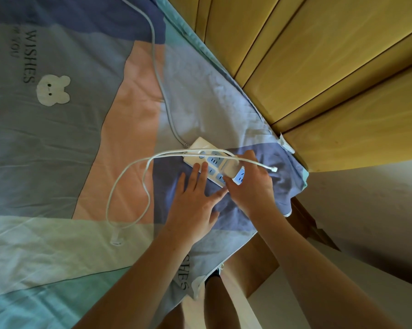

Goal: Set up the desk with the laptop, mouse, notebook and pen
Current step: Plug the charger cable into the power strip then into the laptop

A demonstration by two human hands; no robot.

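Note:
A white power strip (201,146) lies on a patterned bedsheet (57,129), its grey cord (163,91) running up and away. My left hand (194,203) lies flat, fingers spread, with the fingertips pressing on the strip's near edge. My right hand (249,184) grips a white charger block (233,167) sitting on the strip's sockets. The charger's thin white cable (129,176) loops across the sheet to the left, and its free plug end (274,169) sticks out to the right. Laptop, mouse, notebook and pen are not in view.
A wooden panelled wall or headboard (319,67) runs along the bed's right side. The sheet's corner (293,186) hangs off the bed edge. Below it are a pale floor (366,222) and my legs (224,293). A small white clip (117,237) lies on the cable loop.

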